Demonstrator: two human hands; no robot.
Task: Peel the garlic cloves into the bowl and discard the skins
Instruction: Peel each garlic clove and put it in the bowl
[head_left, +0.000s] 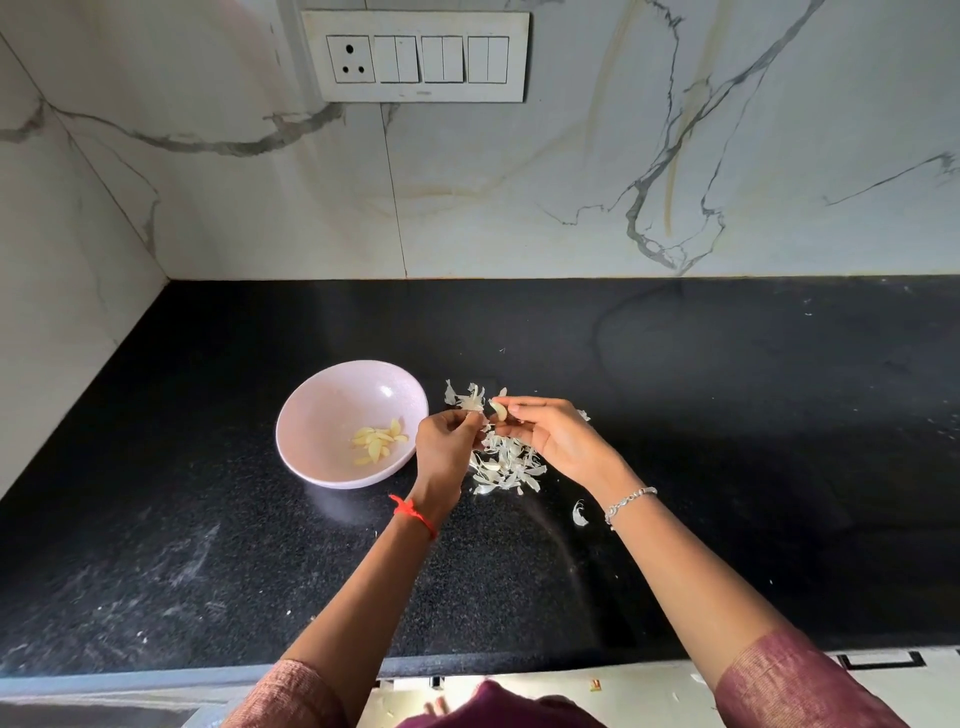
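A pale pink bowl (332, 395) sits on the black counter with several peeled yellowish cloves (378, 441) at its bottom. Just right of the bowl, my right hand (550, 436) pinches a garlic clove (498, 410) between thumb and fingertips. My left hand (444, 447) faces it and pinches a strip of papery skin (471, 400) that comes off the clove. Beneath both hands lies a heap of white skins (506, 465). One loose skin (579, 513) lies apart, near my right wrist.
The black stone counter (727, 415) stretches wide to the right and runs to a front edge near my body. Marble walls close the back and the left corner. A switch panel (415, 57) hangs on the back wall.
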